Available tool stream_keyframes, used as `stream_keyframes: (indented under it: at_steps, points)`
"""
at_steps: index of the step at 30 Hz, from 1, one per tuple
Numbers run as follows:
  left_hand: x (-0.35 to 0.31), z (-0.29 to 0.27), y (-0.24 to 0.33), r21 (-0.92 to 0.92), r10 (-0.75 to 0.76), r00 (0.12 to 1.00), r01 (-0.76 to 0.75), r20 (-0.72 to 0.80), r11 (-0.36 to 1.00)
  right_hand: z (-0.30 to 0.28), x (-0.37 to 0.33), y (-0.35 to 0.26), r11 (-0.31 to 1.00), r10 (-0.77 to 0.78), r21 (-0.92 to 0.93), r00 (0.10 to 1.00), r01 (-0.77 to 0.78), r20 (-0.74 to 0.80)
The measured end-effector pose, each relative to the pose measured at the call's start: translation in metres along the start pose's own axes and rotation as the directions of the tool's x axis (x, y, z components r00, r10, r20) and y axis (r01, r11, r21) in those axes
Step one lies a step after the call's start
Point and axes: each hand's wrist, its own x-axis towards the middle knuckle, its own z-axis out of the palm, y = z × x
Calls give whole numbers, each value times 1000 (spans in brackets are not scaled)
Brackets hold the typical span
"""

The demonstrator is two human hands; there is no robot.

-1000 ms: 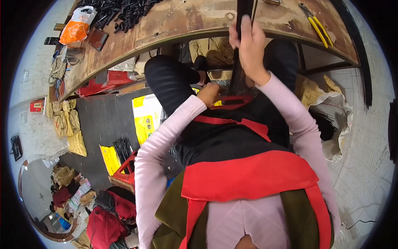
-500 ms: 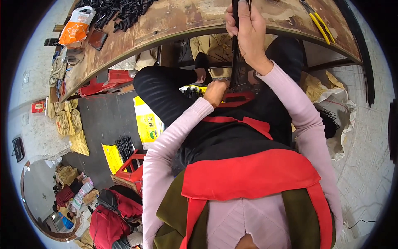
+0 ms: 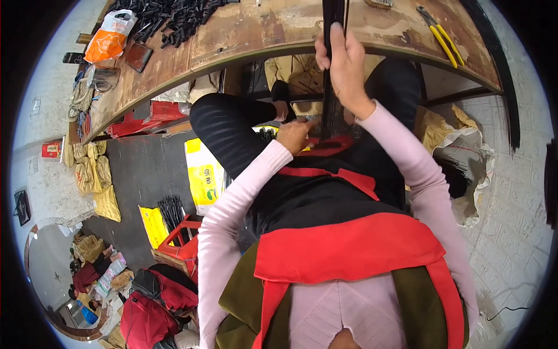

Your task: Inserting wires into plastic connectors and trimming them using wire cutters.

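The right hand (image 3: 344, 63) clasps a black strand bundle (image 3: 331, 102); beside it curls the left hand (image 3: 293, 136), its hold unclear.

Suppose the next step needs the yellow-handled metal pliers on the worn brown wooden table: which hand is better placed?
Probably the right hand: it is nearer the pliers, at the front of the table, though it grips long, thin black strands. The left hand is lower in view, farther left.

Fairly bright, even light fills the fisheye view, the table (image 3: 250, 35) bowing at twelve o'clock above shadow, the corners black.
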Motion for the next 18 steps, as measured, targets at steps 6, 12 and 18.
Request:
stream_keyframes:
  at_steps: [6,12,18]
  points:
    - [-20,-51,31,237,-86,990,58,110,970,-7,-45,23,972,191,-128,980,-197,-59]
    - [-43,-95,66,197,6,999,-13,36,980,-6,-93,34,936,352,28,936,-352,18]
    - [-49,-134,70,11,43,999,-43,1,999,-14,-72,20,879,386,176,879,-443,281]
